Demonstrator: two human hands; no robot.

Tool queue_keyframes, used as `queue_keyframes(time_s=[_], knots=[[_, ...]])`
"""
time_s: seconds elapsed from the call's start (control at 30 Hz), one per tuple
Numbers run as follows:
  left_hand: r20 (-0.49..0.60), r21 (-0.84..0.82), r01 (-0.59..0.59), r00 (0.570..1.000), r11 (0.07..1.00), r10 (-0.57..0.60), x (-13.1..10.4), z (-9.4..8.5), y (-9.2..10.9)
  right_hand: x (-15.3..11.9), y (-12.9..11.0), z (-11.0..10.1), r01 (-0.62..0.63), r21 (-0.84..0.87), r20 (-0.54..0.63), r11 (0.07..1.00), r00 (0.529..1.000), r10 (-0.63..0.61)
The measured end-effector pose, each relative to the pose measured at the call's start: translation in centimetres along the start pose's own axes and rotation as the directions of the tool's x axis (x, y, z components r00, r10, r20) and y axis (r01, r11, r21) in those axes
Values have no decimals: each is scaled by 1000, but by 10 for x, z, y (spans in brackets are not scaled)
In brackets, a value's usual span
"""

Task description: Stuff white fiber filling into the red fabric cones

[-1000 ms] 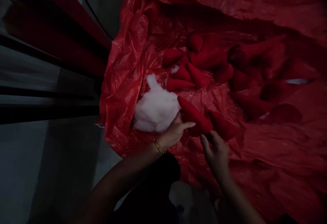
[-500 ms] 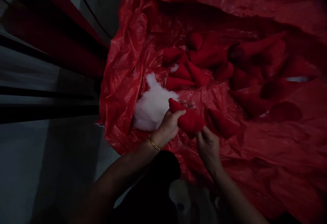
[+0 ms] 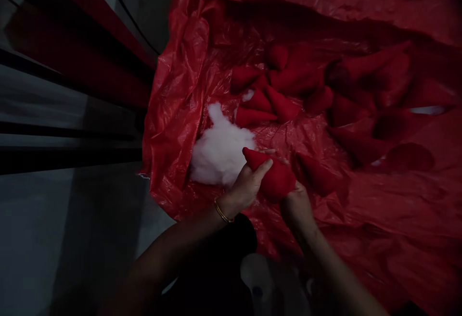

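Observation:
My left hand [image 3: 250, 183] grips a red fabric cone [image 3: 277, 176] near its narrow tip, thumb on top and fingers underneath. The cone points up and to the left and its sides bulge. At its wide lower end my right hand [image 3: 298, 205] is closed on the cloth; most of its fingertips are hidden by the cone. A fluffy heap of white stuffing [image 3: 222, 152] lies just beyond my left hand. Another red cone [image 3: 319, 175] rests to the right of the held one.
Several more red cones [image 3: 285, 104] lie in a pile farther back and to the right, a few showing white at their openings. All lie on a crinkled red plastic sheet [image 3: 180, 99]. Dark bars [image 3: 72, 155] stand at the left. The light is dim.
The held cone has shifted slightly down and right with both hands. Its wide end looks fuller and rounder, and my right hand's fingers are now more hidden at that end.

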State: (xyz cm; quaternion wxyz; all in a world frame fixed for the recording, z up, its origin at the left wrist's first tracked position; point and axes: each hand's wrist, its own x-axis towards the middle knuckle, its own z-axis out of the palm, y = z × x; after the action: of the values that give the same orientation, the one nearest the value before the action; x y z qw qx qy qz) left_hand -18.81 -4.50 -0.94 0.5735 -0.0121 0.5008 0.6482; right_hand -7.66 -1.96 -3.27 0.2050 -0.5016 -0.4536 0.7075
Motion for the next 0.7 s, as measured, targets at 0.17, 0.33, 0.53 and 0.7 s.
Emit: queue_keyframes(time_s=[0.17, 0.33, 0.53, 0.7], knots=[[-40, -57, 25, 999, 998, -27, 0, -3, 0, 0, 2, 9, -69, 165, 1, 984, 998, 70], [-39, -59, -29, 999, 998, 27, 5, -7, 5, -4, -7, -10, -145, 59, 58, 988, 988, 141], [-236, -306, 115, 953, 945, -192, 19, -9, 11, -16, -6, -30, 484, -532, 9, 695, 824, -566], [-145, -225, 141, 974, 964, -176, 12, -3, 5, -11, 11, -18, 643, -685, 425, 343, 735, -528]])
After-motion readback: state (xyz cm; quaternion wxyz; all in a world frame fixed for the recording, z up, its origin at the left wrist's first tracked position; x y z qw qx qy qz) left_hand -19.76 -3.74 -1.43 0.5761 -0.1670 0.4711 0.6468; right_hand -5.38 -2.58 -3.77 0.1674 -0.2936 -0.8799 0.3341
